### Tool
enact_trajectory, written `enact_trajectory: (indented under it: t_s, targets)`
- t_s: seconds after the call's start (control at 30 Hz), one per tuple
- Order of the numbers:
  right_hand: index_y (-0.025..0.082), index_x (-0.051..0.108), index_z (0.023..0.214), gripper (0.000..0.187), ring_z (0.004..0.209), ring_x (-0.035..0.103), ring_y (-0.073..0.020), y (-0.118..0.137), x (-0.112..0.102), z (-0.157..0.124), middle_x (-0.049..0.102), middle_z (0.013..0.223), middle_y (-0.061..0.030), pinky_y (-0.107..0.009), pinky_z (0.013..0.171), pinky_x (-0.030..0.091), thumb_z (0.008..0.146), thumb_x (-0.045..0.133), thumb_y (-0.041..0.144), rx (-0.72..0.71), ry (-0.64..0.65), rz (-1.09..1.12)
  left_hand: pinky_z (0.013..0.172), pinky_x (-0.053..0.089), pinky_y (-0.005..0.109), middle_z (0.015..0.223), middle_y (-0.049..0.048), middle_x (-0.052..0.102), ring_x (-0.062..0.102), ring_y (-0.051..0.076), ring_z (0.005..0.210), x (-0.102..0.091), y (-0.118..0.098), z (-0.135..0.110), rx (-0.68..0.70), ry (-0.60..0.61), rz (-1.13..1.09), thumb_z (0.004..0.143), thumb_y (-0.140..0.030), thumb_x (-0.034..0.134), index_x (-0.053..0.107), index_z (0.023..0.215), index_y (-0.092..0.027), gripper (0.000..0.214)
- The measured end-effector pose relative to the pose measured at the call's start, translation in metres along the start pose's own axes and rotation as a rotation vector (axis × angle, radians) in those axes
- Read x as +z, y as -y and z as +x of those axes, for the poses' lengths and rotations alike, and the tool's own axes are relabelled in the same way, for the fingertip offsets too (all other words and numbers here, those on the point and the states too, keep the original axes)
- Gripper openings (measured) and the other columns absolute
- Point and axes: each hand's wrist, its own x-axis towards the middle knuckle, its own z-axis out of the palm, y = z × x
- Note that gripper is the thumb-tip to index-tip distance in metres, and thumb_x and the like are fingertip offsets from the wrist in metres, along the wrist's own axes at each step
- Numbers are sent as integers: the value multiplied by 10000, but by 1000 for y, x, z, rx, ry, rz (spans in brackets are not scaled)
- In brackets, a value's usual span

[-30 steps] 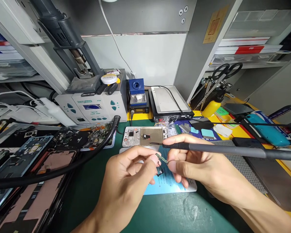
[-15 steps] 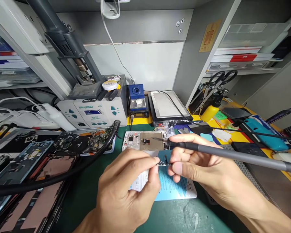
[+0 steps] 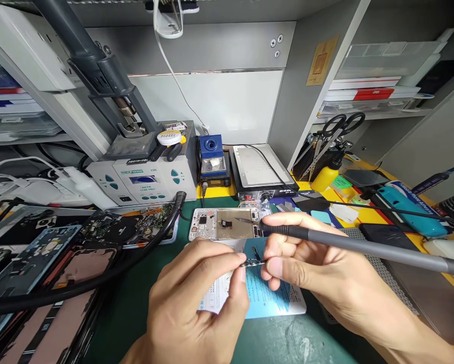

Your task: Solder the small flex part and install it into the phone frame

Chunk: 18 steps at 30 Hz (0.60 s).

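Note:
Edge-on between my two hands is a small, thin circuit board (image 3: 254, 263), dark with shiny bits along it. My left hand (image 3: 200, 298) pinches its left end between thumb and forefinger. The right end sits between the thumb and fingers of my right hand (image 3: 306, 263), which also holds a grey soldering iron (image 3: 336, 243) with a black ribbed grip. The iron's fine tip points left, over a phone frame (image 3: 245, 230) that bears a small black piece (image 3: 225, 223). Beneath my hands lies a blue and white printed card (image 3: 275, 298).
A hot-air station (image 3: 147, 177) stands at back left, its black hose (image 3: 109, 280) crossing the left side. Phone parts (image 3: 60, 303) lie there too. Behind are a blue iron stand (image 3: 211, 151) and a flat heating plate (image 3: 262, 164). A yellow bottle (image 3: 325, 174) stands right.
The view has tilted up slightly, so the things on the bench appear a little lower. Both hands keep hold of the board, which now looks slightly more tilted.

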Motion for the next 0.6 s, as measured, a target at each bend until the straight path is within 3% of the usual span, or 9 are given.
enact_trajectory:
  t_s: [0.1, 0.17, 0.27, 0.33, 0.4, 0.47, 0.6]
  targets:
    - [267, 627, 1255, 422, 746, 694, -145, 1, 1, 0, 704, 875, -1, -283, 719, 584, 878, 793, 179, 12, -18, -1, 722, 551, 283, 848, 2, 723, 674, 162, 767, 1, -4, -1, -1, -25, -15, 814, -52, 668, 695, 891, -248, 213]
    - [264, 627, 1253, 425, 743, 696, -152, 1, 2, 1, 708, 882, -8, -289, 709, 583, 872, 794, 178, 6, -27, -15, 731, 550, 287, 859, 1, 725, 676, 166, 770, 0, -5, -1, -82, -64, -64, 804, -102, 685, 709, 903, -260, 188]
    - [257, 629, 1231, 396, 722, 684, -142, 2, 3, 3, 707, 857, -4, -269, 683, 569, 876, 781, 166, -14, -51, -51, 593, 515, 267, 755, 6, 686, 631, 151, 633, -5, -3, 3, -499, 9, -321, 849, -324, 679, 722, 898, -251, 99]
    - [251, 635, 1212, 375, 715, 678, -136, 3, 4, 2, 705, 848, -4, -259, 675, 566, 877, 770, 147, -13, -57, -69, 448, 430, 243, 636, 16, 627, 569, 138, 511, -7, 0, 7, -806, 223, -585, 869, -491, 631, 714, 816, -208, 299]
    - [254, 640, 1208, 377, 711, 674, -132, 3, 5, 1, 702, 850, -2, -252, 664, 569, 874, 770, 139, -5, -48, -86, 357, 325, 213, 605, 24, 601, 515, 114, 422, -9, 2, 11, -992, 405, -776, 854, -540, 621, 680, 719, -174, 395]
    - [270, 642, 1218, 394, 703, 670, -130, 2, 6, 0, 699, 850, 2, -248, 651, 571, 870, 784, 156, 2, -36, -106, 320, 245, 189, 616, 21, 600, 449, 72, 353, -10, 2, 14, -1071, 472, -831, 839, -505, 639, 643, 656, -158, 392]
    - [300, 656, 1238, 331, 808, 720, -175, 2, 5, 0, 743, 934, -30, -300, 741, 615, 925, 745, 243, -42, -106, -125, 368, 263, 179, 476, -14, 515, 411, 59, 355, -13, -1, 15, -1030, 426, -666, 868, -521, 624, 623, 625, -163, 433]
